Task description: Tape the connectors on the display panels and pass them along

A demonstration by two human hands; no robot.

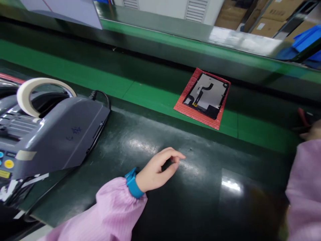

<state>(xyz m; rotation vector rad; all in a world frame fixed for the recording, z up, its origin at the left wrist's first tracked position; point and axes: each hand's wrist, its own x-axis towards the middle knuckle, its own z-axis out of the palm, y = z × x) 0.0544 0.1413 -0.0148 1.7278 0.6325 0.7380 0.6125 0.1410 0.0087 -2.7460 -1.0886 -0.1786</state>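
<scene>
The tabletop (150, 134) is dark and shiny, and a wide stretch of it lies around the left hand (157, 170), from the grey machine (67, 134) on the left side to the right sleeve (304, 187). The tabletop's near edge shows at the lower left, below the machine. At the far side, a green strip (150, 100) runs along, and behind it a long ledge (163, 25) rises.

The grip of the left hand is half open: thumb and fingers curve loosely toward each other, and I see nothing held between them. The right hand (314, 130) is cut by the picture border; it is near a red-and-dark object (303, 117), but I cannot tell how its grip is or whether it holds this object.

Beyond the left hand, a flat panel (213, 95) with a pale back and a dark ribbon cable lies on a red bubble sheet (198, 114), mostly over the green strip. The machine carries an upright roll of tape (25, 97). Behind the ledge are cardboard boxes (268, 28) and a blue bin (307, 42); their contents I cannot tell.
</scene>
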